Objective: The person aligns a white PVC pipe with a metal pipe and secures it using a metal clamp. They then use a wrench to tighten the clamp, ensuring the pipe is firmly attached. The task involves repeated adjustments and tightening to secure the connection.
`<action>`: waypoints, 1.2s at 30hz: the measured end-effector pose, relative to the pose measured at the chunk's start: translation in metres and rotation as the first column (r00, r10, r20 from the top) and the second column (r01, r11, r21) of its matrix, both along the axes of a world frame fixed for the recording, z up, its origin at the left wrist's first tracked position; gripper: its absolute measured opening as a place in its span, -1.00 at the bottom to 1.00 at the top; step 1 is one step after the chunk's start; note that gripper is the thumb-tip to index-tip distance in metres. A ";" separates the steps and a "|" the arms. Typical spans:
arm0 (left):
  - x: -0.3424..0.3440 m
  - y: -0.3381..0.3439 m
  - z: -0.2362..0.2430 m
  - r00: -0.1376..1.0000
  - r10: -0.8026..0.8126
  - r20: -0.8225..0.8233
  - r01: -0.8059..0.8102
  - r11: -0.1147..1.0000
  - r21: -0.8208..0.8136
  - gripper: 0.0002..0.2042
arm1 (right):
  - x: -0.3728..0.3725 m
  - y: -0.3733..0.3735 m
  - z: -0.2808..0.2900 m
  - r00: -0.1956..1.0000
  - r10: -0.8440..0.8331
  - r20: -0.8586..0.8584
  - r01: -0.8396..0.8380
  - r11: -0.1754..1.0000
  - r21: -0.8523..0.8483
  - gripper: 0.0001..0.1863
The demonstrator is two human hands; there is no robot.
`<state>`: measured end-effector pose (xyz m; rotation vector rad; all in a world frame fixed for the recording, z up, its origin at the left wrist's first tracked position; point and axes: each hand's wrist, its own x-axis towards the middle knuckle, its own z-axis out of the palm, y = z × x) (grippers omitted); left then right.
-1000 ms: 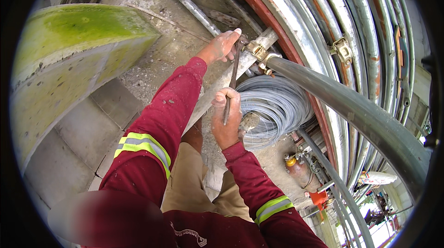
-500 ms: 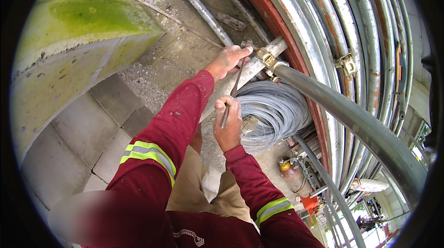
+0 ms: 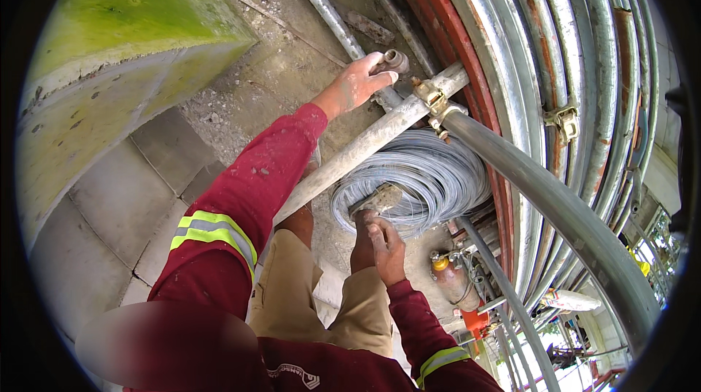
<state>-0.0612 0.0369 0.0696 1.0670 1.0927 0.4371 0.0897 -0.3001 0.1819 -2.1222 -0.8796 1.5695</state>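
Note:
My left hand [image 3: 358, 85] is closed round a dull metal piece with a hollow round end [image 3: 395, 62], above a light-coloured scaffold pipe [image 3: 361, 142]. A brass-coloured scaffold clamp [image 3: 434, 100] joins that pipe to a long grey pipe [image 3: 540, 180], just right of my left hand. Lower down, in front of my shin, my right hand [image 3: 387, 249] has curled fingers. What they hold, if anything, is hidden. Beyond it lies a coil of grey wire [image 3: 445, 173], with my dusty foot [image 3: 380, 200] at its near edge.
Curved-looking steel pipes [image 3: 540, 48] and a red beam [image 3: 467, 48] stand along the right. A mossy concrete block [image 3: 139, 48] rises on the left above grey paving slabs [image 3: 117, 209]. A gas cylinder [image 3: 453, 282] with a yellow top stands at the lower right.
The dark metal rod between my hands is out of sight. My right hand has drawn down and right, away from the left. The left hand now shows a round hollow end.

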 end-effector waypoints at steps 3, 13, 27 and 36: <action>-0.005 -0.014 0.044 0.989 0.145 0.044 -0.151 0.964 0.219 -0.59 | -0.018 0.092 0.014 0.998 -0.033 -0.058 0.046 0.972 0.230 -0.52; -0.019 0.006 0.093 0.939 -0.314 -0.144 0.311 0.950 -0.038 -0.43 | -0.026 0.115 0.050 0.523 -0.602 -0.603 0.627 0.751 -0.206 -0.74; 0.087 0.057 0.003 0.890 -0.451 -0.073 0.328 0.742 -0.585 -0.64 | 0.015 -0.097 -0.045 0.248 -0.924 -0.292 0.579 0.383 -0.720 -0.83; 0.078 0.065 -0.021 0.933 -0.342 0.116 0.318 0.628 -0.710 -0.77 | 0.002 -0.099 -0.068 0.345 -0.894 -0.287 0.551 0.441 -0.709 -0.83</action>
